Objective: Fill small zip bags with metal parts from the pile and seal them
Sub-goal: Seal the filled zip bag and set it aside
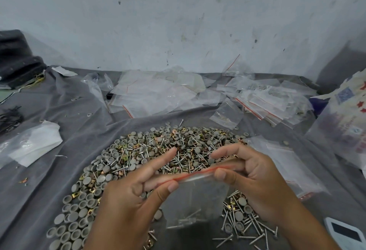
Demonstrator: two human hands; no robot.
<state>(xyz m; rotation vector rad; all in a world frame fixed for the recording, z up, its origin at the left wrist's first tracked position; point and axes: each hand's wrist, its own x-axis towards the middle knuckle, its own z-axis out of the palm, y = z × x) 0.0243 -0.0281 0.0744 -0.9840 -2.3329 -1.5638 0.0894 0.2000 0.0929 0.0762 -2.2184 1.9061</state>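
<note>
Zip bag: a small clear bag (pixel 195 200) with a red strip along its mouth is held up above the near edge of the pile, mouth uppermost, hanging down between the two hands.
Bag contents: a few screws can be seen lying at the bottom of the bag; their number cannot be told.
Left hand: the left hand (pixel 126 202) is pinched on the left end of the red strip, thumb in front and a finger behind; the forefinger is stretched out over the pile.
Right hand: the right hand (pixel 249 178) is pinched on the right end of the strip, thumb in front, fingers curled behind the bag's mouth.
Seal: whether the strip is fully pressed closed cannot be told.
Pile: a broad heap of metal parts (pixel 150 154) is spread on a grey cloth (pixel 83 130) over the worktop; grey round caps, silver screws and brass-coloured clips are mixed in it.
Empty bags: a loose stack of clear bags (pixel 156 93) is laid beyond the pile, near the wall.
Filled bags: a cluster of red-strip bags (pixel 277 103) is heaped at the far right.
Flat bags: more clear bags (pixel 285 160) are laid just right of the right hand.
Printed sack: a plastic sack (pixel 344 122) is stood at the right edge.
White device: a white device (pixel 344 234) is seen at the lower right corner.
</note>
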